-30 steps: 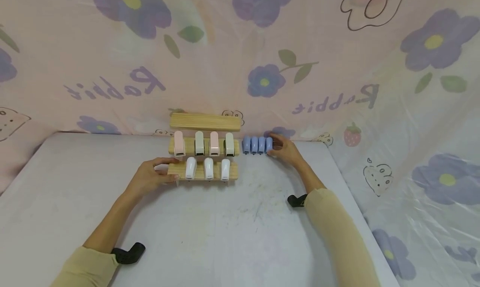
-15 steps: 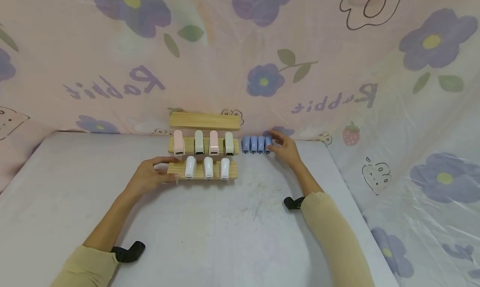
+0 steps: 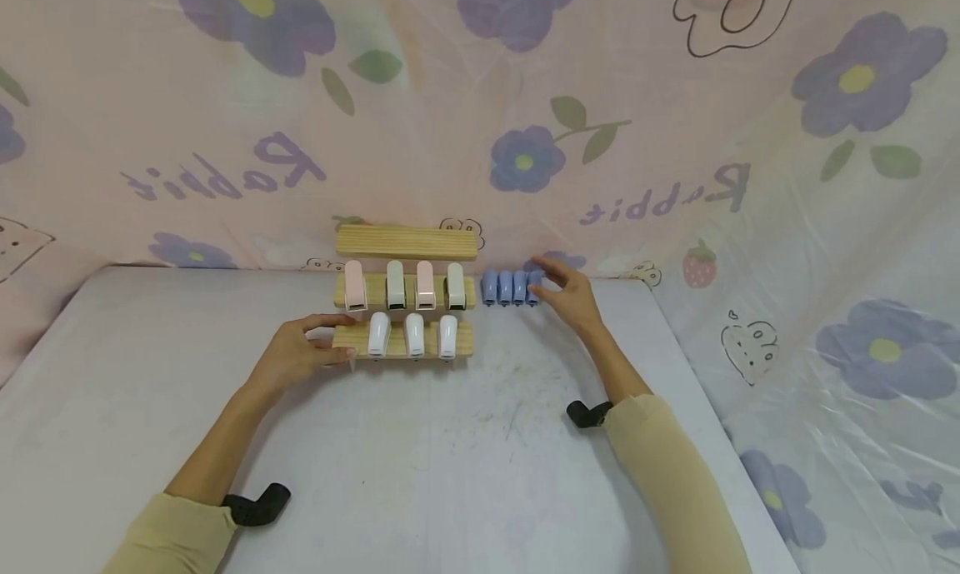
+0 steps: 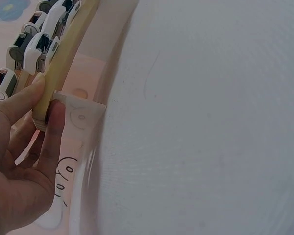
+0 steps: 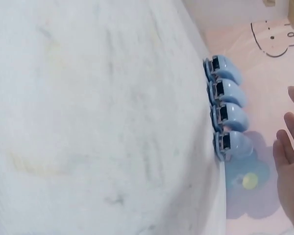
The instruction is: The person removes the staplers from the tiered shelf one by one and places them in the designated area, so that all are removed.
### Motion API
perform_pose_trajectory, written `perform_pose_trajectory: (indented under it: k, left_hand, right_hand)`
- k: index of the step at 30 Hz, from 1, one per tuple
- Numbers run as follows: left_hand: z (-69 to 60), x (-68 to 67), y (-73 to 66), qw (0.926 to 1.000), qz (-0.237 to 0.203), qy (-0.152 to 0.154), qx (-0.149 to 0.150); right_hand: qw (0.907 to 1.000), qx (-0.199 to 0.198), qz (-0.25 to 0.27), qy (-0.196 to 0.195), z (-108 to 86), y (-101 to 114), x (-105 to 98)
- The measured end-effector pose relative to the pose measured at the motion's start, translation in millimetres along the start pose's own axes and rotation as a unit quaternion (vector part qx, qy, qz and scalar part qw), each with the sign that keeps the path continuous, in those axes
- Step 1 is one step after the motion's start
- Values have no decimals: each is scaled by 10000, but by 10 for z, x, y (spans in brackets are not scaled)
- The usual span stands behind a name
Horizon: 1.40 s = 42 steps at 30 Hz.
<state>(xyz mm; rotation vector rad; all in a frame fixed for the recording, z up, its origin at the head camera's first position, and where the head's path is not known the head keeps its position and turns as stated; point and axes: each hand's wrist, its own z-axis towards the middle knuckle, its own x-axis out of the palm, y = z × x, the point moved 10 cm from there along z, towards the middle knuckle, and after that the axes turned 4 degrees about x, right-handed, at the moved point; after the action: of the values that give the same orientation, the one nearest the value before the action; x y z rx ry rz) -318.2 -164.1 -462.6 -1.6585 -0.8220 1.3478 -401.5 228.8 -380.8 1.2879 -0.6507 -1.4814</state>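
Observation:
A wooden stepped rack holds three white staplers [image 3: 415,336] on its lowest step [image 3: 467,341], with pink and green staplers [image 3: 425,286] on the step behind. My left hand [image 3: 292,353] grips the left end of the lowest step; in the left wrist view the thumb and fingers [image 4: 54,137] close round its wooden end [image 4: 39,115]. Right of the rack, several blue staplers [image 3: 506,287] stand in a row. My right hand [image 3: 573,301] is beside the rightmost one [image 5: 235,145], fingers spread; the right wrist view shows a gap between them.
The rack's top step [image 3: 407,242] carries nothing. Behind it hangs a flowered curtain [image 3: 420,141], which also runs along the right side. The white tabletop [image 3: 435,474] stretches in front of the rack and staplers. Black curved pieces [image 3: 257,505] stick out at both sleeve cuffs.
My right hand has drawn slightly off the rightmost blue stapler, its fingers looser around it. My left hand keeps its hold on the rack. The head view has shifted slightly.

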Motion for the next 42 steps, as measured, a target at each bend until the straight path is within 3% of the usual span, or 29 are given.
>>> perform_pose_trajectory:
  k: [6, 18, 25, 42]
  left_hand:
    - [-8, 13, 9, 10000, -33, 9, 7]
    - [-14, 36, 25, 10000, -1, 44, -83]
    - [-5, 5, 24, 10000, 31, -7, -52]
    - [-12, -6, 17, 10000, 49, -12, -69]
  right_hand:
    - [9991, -228, 310, 163, -58, 136, 88]
    - [9974, -466, 279, 481, -195, 377, 313]
    - [9937, -763, 426, 697, -199, 541, 461]
    - [9863, -992, 631, 1154, -183, 765, 799]
